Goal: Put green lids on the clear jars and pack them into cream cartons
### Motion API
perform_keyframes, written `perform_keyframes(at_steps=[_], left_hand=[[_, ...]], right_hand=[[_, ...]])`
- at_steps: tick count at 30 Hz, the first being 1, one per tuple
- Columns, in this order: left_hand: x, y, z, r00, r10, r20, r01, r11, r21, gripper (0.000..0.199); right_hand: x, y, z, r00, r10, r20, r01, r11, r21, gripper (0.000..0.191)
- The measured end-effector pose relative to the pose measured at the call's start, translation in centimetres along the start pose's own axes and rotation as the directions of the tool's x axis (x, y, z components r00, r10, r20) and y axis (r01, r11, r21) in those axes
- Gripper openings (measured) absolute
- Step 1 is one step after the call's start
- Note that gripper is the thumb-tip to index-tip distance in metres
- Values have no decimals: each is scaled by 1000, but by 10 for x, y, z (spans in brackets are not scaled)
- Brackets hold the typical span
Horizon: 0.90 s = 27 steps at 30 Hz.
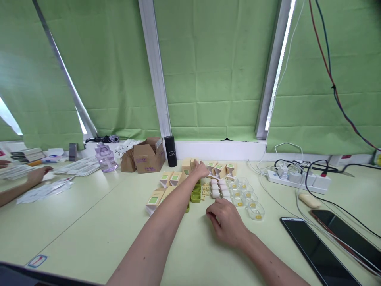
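My left hand (200,170) reaches to the back of the group of small things, bent down with closed fingers beside the small cardboard boxes with green labels (176,177). What its fingertips hold, if anything, is hidden. Under and beside that wrist are green square trays (195,196). My right hand (224,219) rests low over the table, its fingers curled in, and nothing shows in them. Just beyond it stand pale pink-white rounded blocks (215,193). Small yellow pieces (205,190) lie left of these blocks, and clear plastic cups with yellow spots (255,211) stand to their right.
Brown cartons (149,155), a black cylinder (170,151) and a purple bottle (105,157) stand at the back. A power strip (297,179) with trailing cables and two phones (317,250) lie at right. Another person's hand (38,175) is among papers at left.
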<state>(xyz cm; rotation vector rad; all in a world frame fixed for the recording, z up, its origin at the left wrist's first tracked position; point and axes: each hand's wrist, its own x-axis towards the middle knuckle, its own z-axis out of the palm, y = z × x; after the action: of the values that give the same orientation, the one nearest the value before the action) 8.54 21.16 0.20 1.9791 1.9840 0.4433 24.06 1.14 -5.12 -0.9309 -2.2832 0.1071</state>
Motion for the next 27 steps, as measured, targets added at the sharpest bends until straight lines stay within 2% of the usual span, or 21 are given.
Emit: perform_keyframes(at_steps=[2,3,7,9,12,13,15,16,18,21,24,27], left_hand=[[-7,4,-5,999,32,-26,-34,997,-64,73],[-11,5,-9,997,57,-49,-61,993,-98,73],[-36,8,-33,963,192,-188,-234,944,-232,51],[-54,5,-48,934,238,-267,-314,904,-290,41],[-87,-5,-69,888,248,-388,-388,856,-341,38],[-100,-10,-74,866,242,-437,-412,840,-352,35],[-123,-22,-80,792,245,-559,-504,778,-374,30],[-135,-28,-80,783,245,-572,-510,779,-364,29],[-154,-40,-78,791,266,-551,-477,833,-282,27],[-173,-57,-71,838,321,-442,-400,911,-96,25],[-182,-69,-68,881,387,-273,-375,922,94,23],[-186,-77,-67,915,387,-113,-356,907,224,19]], right_hand=[[0,1,0,1000,-2,-5,2,1000,3,18],[0,1,0,1000,-4,-5,4,1000,3,18],[0,-1,0,1000,-9,-6,9,1000,-6,18],[0,-2,0,1000,-8,1,8,1000,-19,18],[1,-4,0,1000,-1,15,1,1000,-29,18],[1,-4,0,1000,3,15,-3,1000,-27,19],[1,-5,0,1000,11,14,-11,1000,-18,19],[1,-5,0,1000,15,14,-15,1000,-13,19],[1,-6,0,1000,21,21,-21,1000,-8,19],[1,-6,1,998,35,45,-35,999,-8,19],[0,-6,1,995,66,75,-65,998,-11,18],[0,-6,2,989,93,114,-91,996,-26,17]])
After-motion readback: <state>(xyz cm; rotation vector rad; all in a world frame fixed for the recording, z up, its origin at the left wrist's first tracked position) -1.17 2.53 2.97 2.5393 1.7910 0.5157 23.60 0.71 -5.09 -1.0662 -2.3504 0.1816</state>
